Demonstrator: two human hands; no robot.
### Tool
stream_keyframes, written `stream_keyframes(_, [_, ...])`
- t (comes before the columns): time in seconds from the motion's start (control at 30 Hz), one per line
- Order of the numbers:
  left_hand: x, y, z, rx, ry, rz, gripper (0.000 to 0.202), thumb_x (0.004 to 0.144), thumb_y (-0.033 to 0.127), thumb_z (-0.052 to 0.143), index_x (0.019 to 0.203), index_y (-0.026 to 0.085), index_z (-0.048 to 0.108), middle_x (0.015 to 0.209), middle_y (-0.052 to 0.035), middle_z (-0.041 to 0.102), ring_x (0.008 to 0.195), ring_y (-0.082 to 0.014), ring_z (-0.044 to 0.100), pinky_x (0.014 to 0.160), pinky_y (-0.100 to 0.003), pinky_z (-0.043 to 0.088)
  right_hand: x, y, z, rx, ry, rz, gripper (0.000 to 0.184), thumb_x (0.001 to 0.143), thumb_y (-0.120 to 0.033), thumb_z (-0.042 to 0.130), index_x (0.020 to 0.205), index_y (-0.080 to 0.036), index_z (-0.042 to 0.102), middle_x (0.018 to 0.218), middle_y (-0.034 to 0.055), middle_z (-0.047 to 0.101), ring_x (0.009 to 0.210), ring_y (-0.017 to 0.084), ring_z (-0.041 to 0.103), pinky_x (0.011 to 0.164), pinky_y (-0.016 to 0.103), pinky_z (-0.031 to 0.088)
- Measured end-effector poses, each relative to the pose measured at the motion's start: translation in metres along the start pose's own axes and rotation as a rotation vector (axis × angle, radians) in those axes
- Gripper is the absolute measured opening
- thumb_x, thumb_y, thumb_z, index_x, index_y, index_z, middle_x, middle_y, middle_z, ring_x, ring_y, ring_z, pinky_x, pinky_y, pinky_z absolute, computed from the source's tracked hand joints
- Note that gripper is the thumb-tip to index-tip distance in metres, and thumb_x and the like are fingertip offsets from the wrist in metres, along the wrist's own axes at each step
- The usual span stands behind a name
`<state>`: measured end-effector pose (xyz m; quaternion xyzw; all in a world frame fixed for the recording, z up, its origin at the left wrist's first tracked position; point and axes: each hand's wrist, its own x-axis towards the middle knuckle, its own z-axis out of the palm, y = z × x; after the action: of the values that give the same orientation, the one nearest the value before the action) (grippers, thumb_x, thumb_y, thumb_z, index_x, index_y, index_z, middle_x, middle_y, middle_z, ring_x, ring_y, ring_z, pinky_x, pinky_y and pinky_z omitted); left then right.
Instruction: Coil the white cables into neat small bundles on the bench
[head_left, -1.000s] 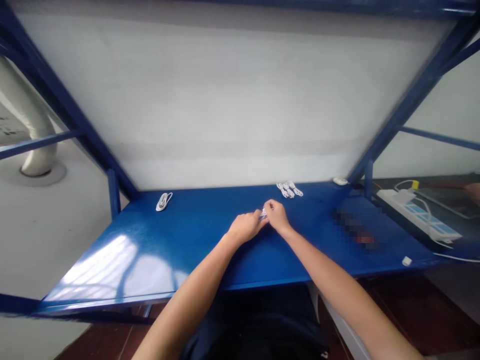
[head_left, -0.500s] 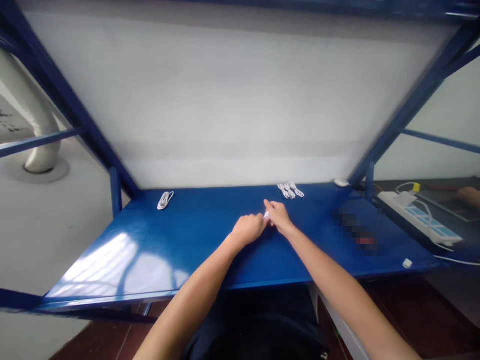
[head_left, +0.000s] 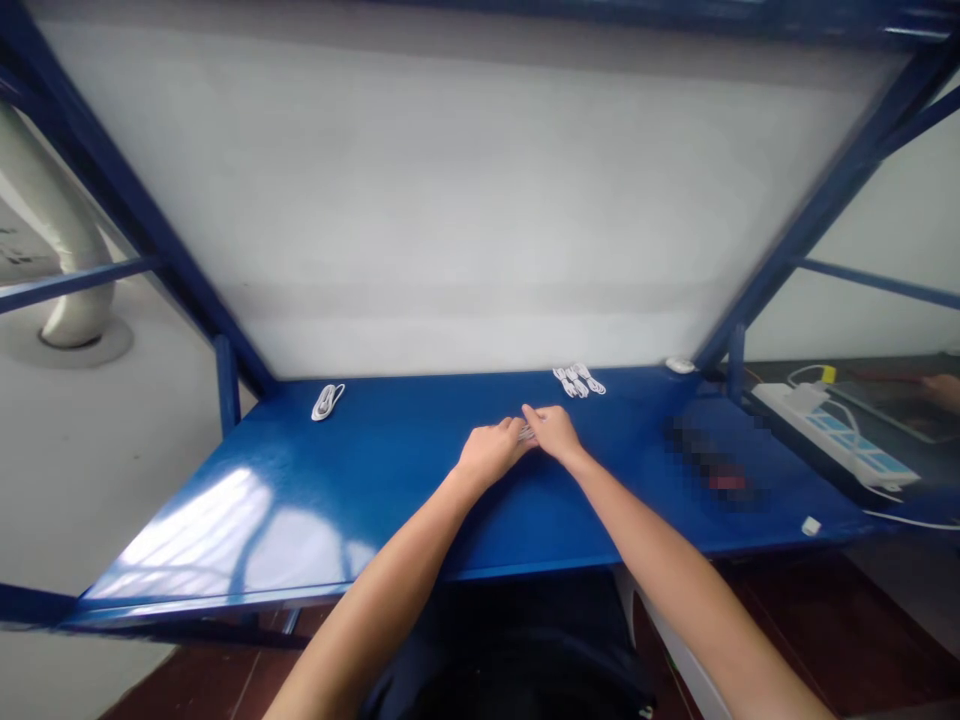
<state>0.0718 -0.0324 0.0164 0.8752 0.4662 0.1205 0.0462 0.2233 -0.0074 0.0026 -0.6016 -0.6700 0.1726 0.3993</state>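
Observation:
A white cable [head_left: 527,433], bundled in short lengths, is held between my two hands above the middle of the blue table [head_left: 405,430]. My left hand [head_left: 491,450] is closed on its left end. My right hand [head_left: 553,432] grips the right end, thumb on top. Fingers cover most of the bundle. Behind my right hand lie several coiled white cables [head_left: 578,380] side by side. Farther left, another coiled white cable [head_left: 328,402] rests on the table.
At the right are a white power strip [head_left: 836,435] with plugs, a small white adapter [head_left: 811,526] near the front edge and a blurred dark object [head_left: 709,460]. A white oval item [head_left: 680,366] sits at the back. Another person's hand [head_left: 943,388] shows far right.
My hands have turned slightly and drawn a little apart, so more of the white cable shows between them. The coiled cables on the table stay where they were.

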Motion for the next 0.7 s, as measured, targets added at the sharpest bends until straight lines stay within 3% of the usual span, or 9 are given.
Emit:
stream_keyframes(0.13, [0.001,0.007,0.005,0.08,-0.023,-0.007,0.041,0.098,0.042,0.028,0.114,0.013,0.052,0.102,-0.0163,0.063,0.086,-0.0274,0.066,0.073,-0.035,0.048,0.002,0.005,0.002,0.03,-0.02,0.076,0.051,0.08,-0.05,0.044,0.038,-0.021,0.037,0.036,-0.0005,0.041,0.039,0.012,0.037,0.042,0.027,0.022])
stream_keyframes(0.23, [0.001,0.006,0.009,-0.004,-0.065,-0.031,0.043,0.099,0.041,0.024,0.106,0.013,0.055,0.097,-0.0167,0.065,0.084,-0.0283,0.067,0.072,-0.037,0.049,0.002,0.004,0.0,-0.015,-0.037,0.052,0.051,0.081,-0.048,0.043,0.038,-0.022,0.036,0.036,-0.0004,0.04,0.039,0.012,0.037,0.043,0.028,0.021])
stream_keyframes(0.37, [0.001,-0.003,0.005,-0.317,-0.087,0.013,0.048,0.098,0.044,0.022,0.089,0.016,0.06,0.085,-0.0117,0.068,0.081,-0.0238,0.065,0.073,-0.033,0.047,0.0,-0.004,-0.006,-0.039,-0.05,-0.068,0.051,0.084,-0.045,0.042,0.038,-0.021,0.042,0.04,0.0021,0.05,0.042,0.013,0.044,0.047,0.028,0.025])
stream_keyframes(0.5, [0.002,-0.008,0.001,-0.638,-0.061,0.085,0.051,0.096,0.048,0.025,0.075,0.016,0.059,0.074,-0.0057,0.065,0.068,-0.0154,0.059,0.07,-0.027,0.045,0.0,-0.01,-0.011,-0.016,-0.096,-0.089,0.051,0.085,-0.045,0.042,0.042,-0.02,0.052,0.046,0.0039,0.058,0.047,0.015,0.051,0.05,0.027,0.029])
stream_keyframes(0.6, [0.003,-0.006,0.002,-0.873,-0.149,0.012,0.049,0.093,0.053,0.03,0.071,0.016,0.054,0.065,-0.0017,0.058,0.056,-0.0106,0.051,0.056,-0.023,0.042,0.0,-0.01,-0.012,-0.015,-0.109,-0.079,0.052,0.085,-0.047,0.041,0.042,-0.019,0.051,0.045,0.0038,0.057,0.046,0.015,0.05,0.049,0.027,0.029])
stream_keyframes(0.7, [0.003,-0.002,0.005,-1.19,-0.29,-0.132,0.046,0.089,0.058,0.036,0.076,0.016,0.049,0.062,0.0019,0.05,0.044,-0.0068,0.042,0.042,-0.02,0.032,0.0,-0.01,-0.013,-0.009,-0.092,-0.098,0.054,0.086,-0.049,0.04,0.043,-0.019,0.052,0.045,0.0034,0.057,0.047,0.014,0.049,0.049,0.027,0.029])
